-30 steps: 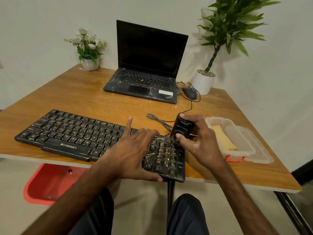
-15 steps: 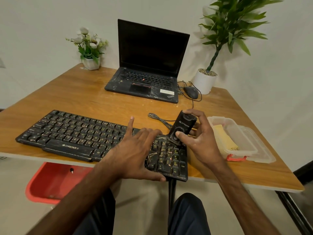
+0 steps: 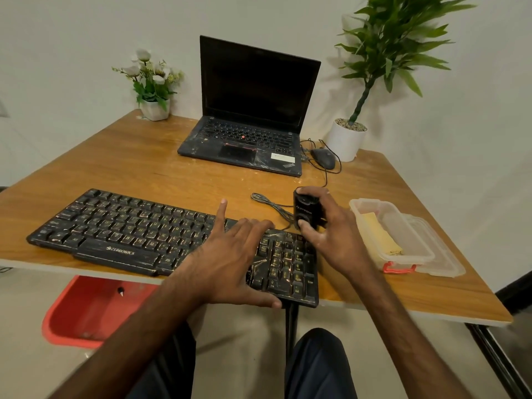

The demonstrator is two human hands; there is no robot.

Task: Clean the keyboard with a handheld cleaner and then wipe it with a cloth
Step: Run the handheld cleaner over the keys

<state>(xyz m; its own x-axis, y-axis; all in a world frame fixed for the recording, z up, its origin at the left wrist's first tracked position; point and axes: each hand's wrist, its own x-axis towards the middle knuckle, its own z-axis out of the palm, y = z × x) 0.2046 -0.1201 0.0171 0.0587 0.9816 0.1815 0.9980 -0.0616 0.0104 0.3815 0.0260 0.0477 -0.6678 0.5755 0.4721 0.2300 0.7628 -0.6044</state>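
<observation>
At lower centre the left hand [image 3: 230, 263] lies flat on the black keyboard [image 3: 121, 231], fingers [image 3: 221, 214] straight and spread, holding nothing. Right of it the right hand [image 3: 336, 240] grips the black handheld cleaner [image 3: 305, 210], upright at the keyboard's far right corner. Further right a yellow cloth [image 3: 377, 234] lies in a clear container [image 3: 417, 254] on the tabletop [image 3: 172, 174].

Single head view, looking forward-down over table [image 3: 178, 180], close range.

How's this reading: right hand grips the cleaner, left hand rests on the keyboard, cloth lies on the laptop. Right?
Wrong on the cloth: the head view shows it in the clear container, not on the laptop. The rest holds.
</observation>
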